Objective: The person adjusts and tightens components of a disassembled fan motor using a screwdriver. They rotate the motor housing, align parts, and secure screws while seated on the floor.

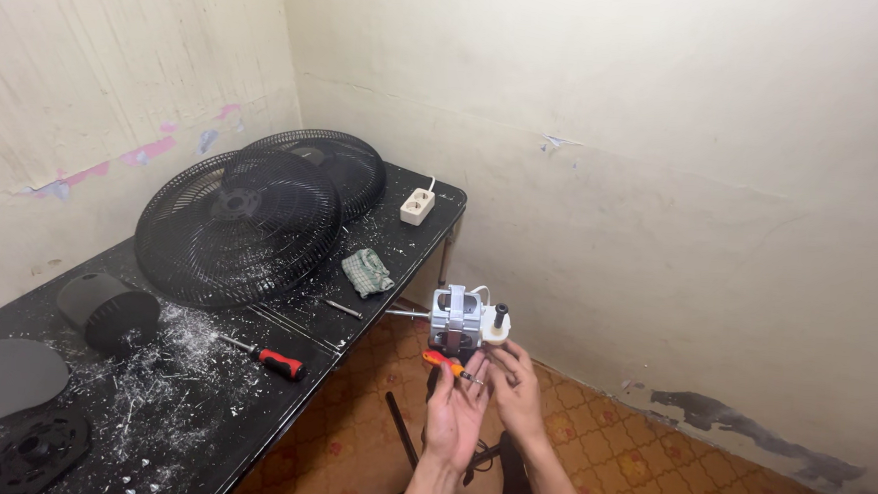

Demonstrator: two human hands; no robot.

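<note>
The left hand (453,410) has its grip closed on a small orange screwdriver (446,363); the right hand (515,386) grips the fan motor (460,320) from below, beside the black surface (285,319).

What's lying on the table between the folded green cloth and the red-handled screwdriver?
In the head view, a small metal rod lies between the green cloth and the red-handled screwdriver, amid white debris.

We get warm, fairly dim indoor light, brightest on the right wall (665,139). Soft shadows only, no hard glare. Edges bow from the wide lens. Hands slightly soft, black surface (200,405) keeps detail.
</note>
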